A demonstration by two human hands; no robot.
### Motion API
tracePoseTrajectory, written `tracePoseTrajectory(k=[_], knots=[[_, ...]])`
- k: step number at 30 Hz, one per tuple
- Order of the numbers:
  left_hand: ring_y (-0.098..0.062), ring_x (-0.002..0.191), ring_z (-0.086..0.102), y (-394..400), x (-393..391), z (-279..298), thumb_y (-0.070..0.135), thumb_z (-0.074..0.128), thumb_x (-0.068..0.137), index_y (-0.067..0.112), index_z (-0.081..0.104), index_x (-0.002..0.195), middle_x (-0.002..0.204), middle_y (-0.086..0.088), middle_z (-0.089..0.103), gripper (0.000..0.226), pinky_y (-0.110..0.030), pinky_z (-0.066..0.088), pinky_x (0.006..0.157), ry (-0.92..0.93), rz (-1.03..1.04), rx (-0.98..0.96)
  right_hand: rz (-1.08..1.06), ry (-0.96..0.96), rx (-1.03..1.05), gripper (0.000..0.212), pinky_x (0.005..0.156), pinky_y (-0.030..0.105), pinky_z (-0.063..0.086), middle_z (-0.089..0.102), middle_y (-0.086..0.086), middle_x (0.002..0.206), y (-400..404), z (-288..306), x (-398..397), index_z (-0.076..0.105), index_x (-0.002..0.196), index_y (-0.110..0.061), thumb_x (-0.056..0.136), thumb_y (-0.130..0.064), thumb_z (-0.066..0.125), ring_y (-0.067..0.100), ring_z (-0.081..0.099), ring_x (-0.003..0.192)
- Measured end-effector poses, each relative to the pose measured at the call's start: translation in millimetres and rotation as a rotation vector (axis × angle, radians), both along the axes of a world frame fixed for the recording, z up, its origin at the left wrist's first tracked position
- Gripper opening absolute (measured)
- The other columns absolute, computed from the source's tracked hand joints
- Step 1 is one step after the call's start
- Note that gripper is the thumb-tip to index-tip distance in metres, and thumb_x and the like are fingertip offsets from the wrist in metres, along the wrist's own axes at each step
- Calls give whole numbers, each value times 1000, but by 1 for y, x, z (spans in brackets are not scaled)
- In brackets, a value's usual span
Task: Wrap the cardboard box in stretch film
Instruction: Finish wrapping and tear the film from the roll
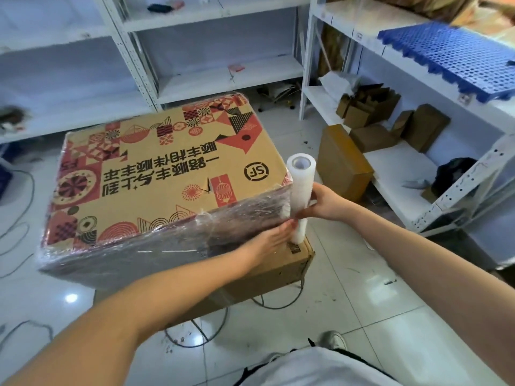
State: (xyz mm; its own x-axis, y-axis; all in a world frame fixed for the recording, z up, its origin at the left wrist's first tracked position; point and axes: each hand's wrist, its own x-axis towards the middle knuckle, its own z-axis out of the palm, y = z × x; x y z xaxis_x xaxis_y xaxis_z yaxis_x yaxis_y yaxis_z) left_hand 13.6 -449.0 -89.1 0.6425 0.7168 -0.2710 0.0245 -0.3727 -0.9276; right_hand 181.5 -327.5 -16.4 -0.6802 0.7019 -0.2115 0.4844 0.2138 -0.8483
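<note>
A large printed cardboard box with red and black patterns sits on a plain lower carton. Shiny stretch film covers its near side and wraps round its edges. My left hand lies flat with straight fingers on the filmed near side, close to the right corner. My right hand grips the upright white roll of stretch film at that corner, its lower end near the carton's top.
White metal shelving stands behind and to the right, holding small brown cartons and a blue plastic grid panel. A brown box leans by the right shelf. Cables lie on the tiled floor near my shoe.
</note>
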Motion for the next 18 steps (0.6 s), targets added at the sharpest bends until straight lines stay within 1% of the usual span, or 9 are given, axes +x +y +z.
tracePoseTrajectory(k=[2,5,7,8,10,13,14,16,18], knots=[[-46,140,6,6,-2,7,37,29,98,-10,6,146,155,-27,7,71,-62,-8,108,12,-29,14,35,-3,2,64,88,27,46,58,1,118,6,-4,-1,49,128,-18,72,-17,81,18,55,109],[-33,144,13,9,-1,18,40,30,99,5,19,149,157,-14,16,62,-54,-6,109,7,6,-35,75,3,-7,69,83,20,46,56,1,124,14,-8,2,44,133,-20,74,-21,80,16,53,112],[-33,144,16,11,-1,32,42,35,97,9,25,148,156,-13,21,61,-55,-7,114,-114,20,-14,83,35,-23,68,82,18,47,56,2,125,19,-10,6,44,135,-17,76,-17,78,16,53,112],[-35,143,15,12,-2,40,40,36,96,6,26,147,155,-15,22,62,-56,-8,115,-202,23,14,93,46,-39,67,86,20,48,56,3,125,22,-11,9,44,135,-16,76,-15,78,17,52,113],[-36,143,14,11,-9,55,34,34,96,0,23,147,154,-19,21,62,-53,-9,115,-315,44,86,139,37,-68,69,92,26,45,55,4,126,28,-14,13,42,136,-16,77,-13,77,19,52,116],[-34,144,10,3,-13,69,34,34,97,-3,9,149,156,-18,14,69,-50,-11,115,-268,62,103,202,27,-64,75,93,28,43,54,2,127,32,-16,12,37,140,-17,77,-13,77,19,51,117],[-33,144,9,2,-11,73,33,36,96,-2,8,149,156,-17,12,70,-49,-10,116,-295,75,110,216,31,-63,76,94,30,43,53,1,126,33,-16,10,35,140,-17,77,-12,77,20,50,116],[-33,143,8,4,-2,86,29,38,94,-1,6,149,154,-16,12,70,-44,-3,118,-501,120,201,257,37,-66,80,93,32,43,52,0,125,35,-15,8,32,142,-17,76,-11,77,19,49,116],[-31,144,7,9,7,99,26,31,97,0,7,149,154,-18,11,63,-42,0,119,-748,186,321,295,36,-74,84,96,35,45,51,-3,127,37,-16,8,28,143,-22,76,-17,78,17,49,118]])
